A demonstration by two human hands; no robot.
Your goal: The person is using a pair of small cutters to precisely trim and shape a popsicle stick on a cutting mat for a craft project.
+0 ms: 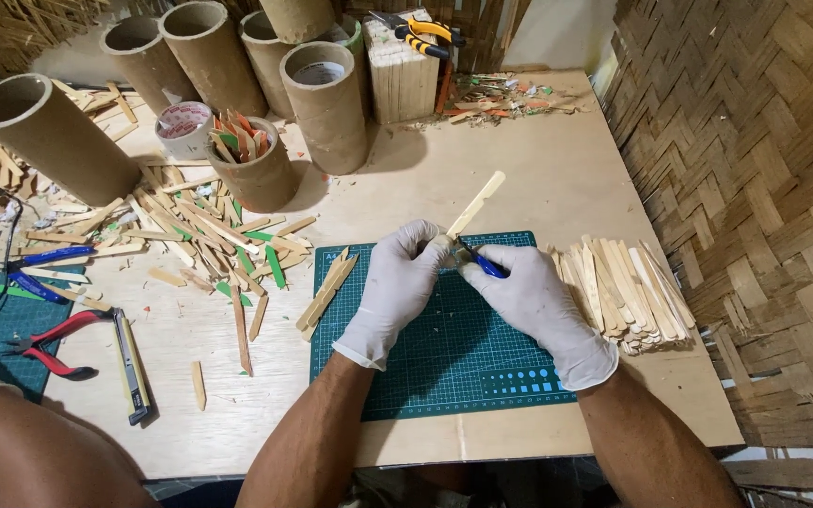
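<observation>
My left hand point(395, 282), in a white glove, grips the lower end of a pale wooden stick point(478, 201) that points up and to the right. My right hand point(531, 299), also gloved, holds a small blue-handled cutter point(484, 264) against the stick near my left fingers. Both hands hover over a green cutting mat point(444, 362). Two or three wooden sticks point(326, 290) lie on the mat's left edge. A stack of several plain sticks point(625, 287) lies just right of my right hand.
Cardboard tubes point(326, 103) stand at the back, one point(258, 162) filled with coloured sticks, beside a tape roll point(183, 127). Scattered sticks point(199, 235) cover the left table. Red-handled pliers point(54, 343) and a utility knife point(134, 362) lie left. Another person's arm point(30, 442) is at lower left. A woven wall point(755, 188) stands right.
</observation>
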